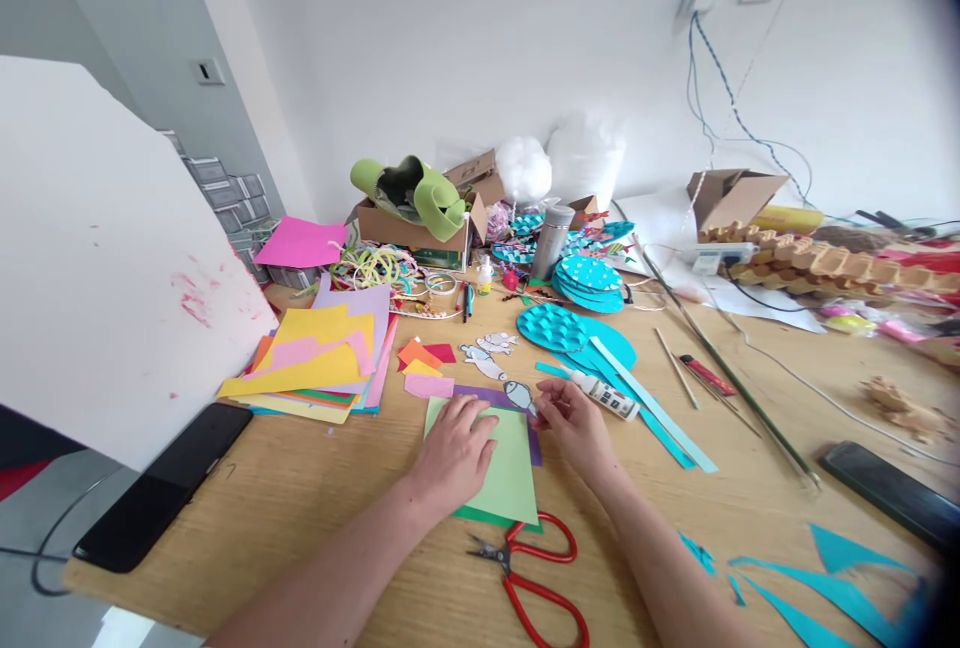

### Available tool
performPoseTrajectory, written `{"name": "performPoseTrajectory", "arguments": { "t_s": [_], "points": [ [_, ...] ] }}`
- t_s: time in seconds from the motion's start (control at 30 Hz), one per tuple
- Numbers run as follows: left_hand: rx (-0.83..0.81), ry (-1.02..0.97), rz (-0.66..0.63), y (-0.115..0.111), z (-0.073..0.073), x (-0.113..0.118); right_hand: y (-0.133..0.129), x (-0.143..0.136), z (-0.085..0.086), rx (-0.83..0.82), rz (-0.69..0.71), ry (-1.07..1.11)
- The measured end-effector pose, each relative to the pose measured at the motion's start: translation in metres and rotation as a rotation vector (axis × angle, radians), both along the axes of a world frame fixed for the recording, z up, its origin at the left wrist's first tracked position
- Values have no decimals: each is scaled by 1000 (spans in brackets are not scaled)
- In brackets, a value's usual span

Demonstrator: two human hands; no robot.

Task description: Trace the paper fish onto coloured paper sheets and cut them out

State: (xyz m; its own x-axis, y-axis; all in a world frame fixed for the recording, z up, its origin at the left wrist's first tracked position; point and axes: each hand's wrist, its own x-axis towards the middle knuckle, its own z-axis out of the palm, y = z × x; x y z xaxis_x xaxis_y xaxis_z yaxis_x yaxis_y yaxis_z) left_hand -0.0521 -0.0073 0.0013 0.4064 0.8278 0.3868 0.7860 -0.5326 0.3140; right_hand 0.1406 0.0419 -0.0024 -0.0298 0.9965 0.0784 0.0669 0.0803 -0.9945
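Left hand [454, 448] flat, open, pressing light green paper [510, 478]; right hand [574, 423] pinching fish cutout [519, 395] at paper's corner.

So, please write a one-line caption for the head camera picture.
Left hand flat on light green paper, right hand at a fish cutout, red scissors nearby.

free: bare table [300, 498] left of hands | blocked: scissors [529, 568] near, glue bottle [604, 395] right, paper stack [315, 368] left
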Motion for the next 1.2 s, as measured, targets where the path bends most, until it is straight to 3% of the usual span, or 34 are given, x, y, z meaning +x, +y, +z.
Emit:
{"name": "performPoseTrajectory", "arguments": {
  "t_s": [0.13,0.43,0.63,0.9,1.2],
  "points": [
    [34,-42,11,-1,3,2,-3,-1,3,-24,94,-34],
    [60,-95,11,2,1,1,-12,-4,2,-104,467,-13],
    [53,-60,-52,2,1,0,-11,-3,8,-135,465,-12],
    [30,-65,-25,3,0,-2,-12,-3,10,-137,394,-60],
    [20,-50,-8,5,1,-3,-11,-4,6,-158,421,-42]
  ]
}}
